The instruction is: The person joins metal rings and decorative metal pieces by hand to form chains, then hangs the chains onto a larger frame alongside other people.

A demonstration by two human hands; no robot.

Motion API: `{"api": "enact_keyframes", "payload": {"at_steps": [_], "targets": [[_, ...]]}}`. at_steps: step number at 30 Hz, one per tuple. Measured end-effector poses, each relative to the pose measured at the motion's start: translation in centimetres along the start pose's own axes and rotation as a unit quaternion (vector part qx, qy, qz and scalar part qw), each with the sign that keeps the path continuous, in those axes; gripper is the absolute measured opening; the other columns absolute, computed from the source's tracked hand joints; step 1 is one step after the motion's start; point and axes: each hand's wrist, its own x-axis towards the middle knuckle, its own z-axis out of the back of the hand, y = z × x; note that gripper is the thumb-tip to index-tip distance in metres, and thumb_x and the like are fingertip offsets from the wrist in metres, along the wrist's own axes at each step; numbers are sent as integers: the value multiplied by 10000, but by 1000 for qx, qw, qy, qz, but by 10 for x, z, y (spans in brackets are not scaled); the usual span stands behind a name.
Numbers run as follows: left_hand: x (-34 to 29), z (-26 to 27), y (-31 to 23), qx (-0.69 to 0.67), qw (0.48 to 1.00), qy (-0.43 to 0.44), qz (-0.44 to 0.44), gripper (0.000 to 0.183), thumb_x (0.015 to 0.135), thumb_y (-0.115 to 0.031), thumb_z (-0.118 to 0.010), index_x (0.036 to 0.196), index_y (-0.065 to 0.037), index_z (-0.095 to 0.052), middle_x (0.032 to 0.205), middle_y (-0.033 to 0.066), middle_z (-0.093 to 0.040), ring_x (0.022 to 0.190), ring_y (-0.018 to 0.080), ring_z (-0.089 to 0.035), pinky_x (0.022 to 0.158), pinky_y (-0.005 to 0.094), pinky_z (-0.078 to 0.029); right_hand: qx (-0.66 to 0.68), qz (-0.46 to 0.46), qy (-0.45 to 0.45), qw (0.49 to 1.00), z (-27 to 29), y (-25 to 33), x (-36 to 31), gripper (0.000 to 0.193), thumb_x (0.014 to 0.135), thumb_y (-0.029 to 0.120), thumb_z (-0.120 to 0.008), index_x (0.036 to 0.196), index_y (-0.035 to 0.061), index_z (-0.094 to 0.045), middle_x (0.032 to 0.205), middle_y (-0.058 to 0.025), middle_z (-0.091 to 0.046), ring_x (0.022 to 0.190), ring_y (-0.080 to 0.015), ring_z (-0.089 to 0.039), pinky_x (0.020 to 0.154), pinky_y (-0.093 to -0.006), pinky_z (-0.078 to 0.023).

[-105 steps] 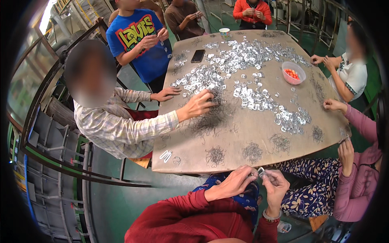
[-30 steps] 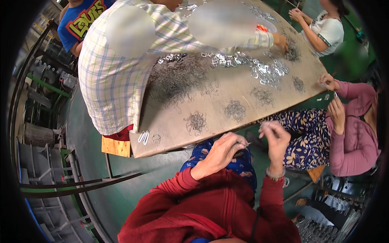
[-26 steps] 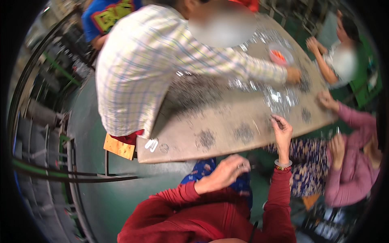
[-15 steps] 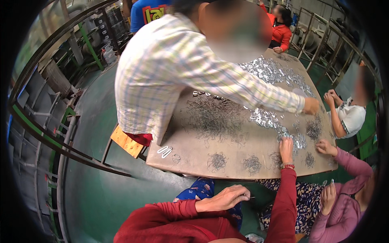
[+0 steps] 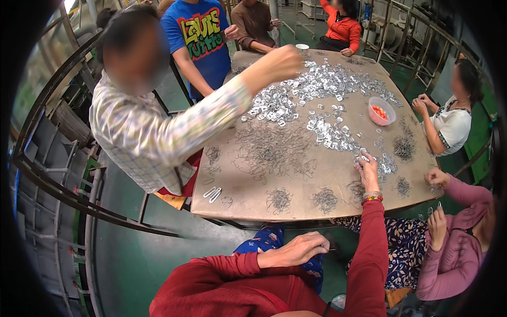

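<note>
My left hand [image 5: 301, 249] is above my lap, off the table's near edge. Its thumb and fingers are pinched on a thin, dark wire piece that sticks out past the fingertips. My right hand [image 5: 368, 173], with a beaded bracelet at the wrist, reaches over the table [image 5: 248, 203]. Its fingers look slightly apart beside the near end of a heap of small silver metal buckles [image 5: 330, 133]; I see nothing held in them. Close to that wrist is a small pile of thin wire pieces [image 5: 355, 189], partly hidden by my hand.
More wire piles [image 5: 278, 201] line the near edge, with a wide wire spread [image 5: 269, 150] behind. A pink bowl of orange-red bits [image 5: 381, 112] stands right of the heap. Co-workers surround the table; a plaid sleeve [image 5: 206, 121] extends over its left side. A railing [image 5: 79, 208] runs at left.
The plaid-sleeved co-worker has swung back to the left, uncovering the buckle heap and the bowl. My right hand's fingers have spread a little. My left hand stays nearly in place.
</note>
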Motion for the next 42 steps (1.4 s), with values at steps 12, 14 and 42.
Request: {"api": "enact_keyframes", "payload": {"at_steps": [12,14,42], "targets": [[5,1,-4,-12,1000,1,5,96,886,-67,-556,950,4,-558,913,119,-571,887,280,-575,777,359,-470,-89,17,91,992,-56,23,-70,273,790,-62,-618,1060,-82,-581,837,-116,-643,662,-152,-628,573,-251,-541],[6,-1,-3,-19,1000,-5,0,92,880,-60,-562,944,7,-560,909,120,-575,884,280,-576,774,360,-471,-81,66,67,992,-61,40,-108,160,788,-22,-660,940,-70,-646,793,-75,-655,632,-116,-599,562,-239,-517],[7,4,9,5,997,-77,10,79,857,-44,-599,919,0,-577,866,119,-586,834,271,-579,734,352,-472,-266,161,112,944,-64,85,-298,325,780,-112,-585,1060,26,-677,815,-51,-603,670,-89,-550,573,-199,-440]]}}
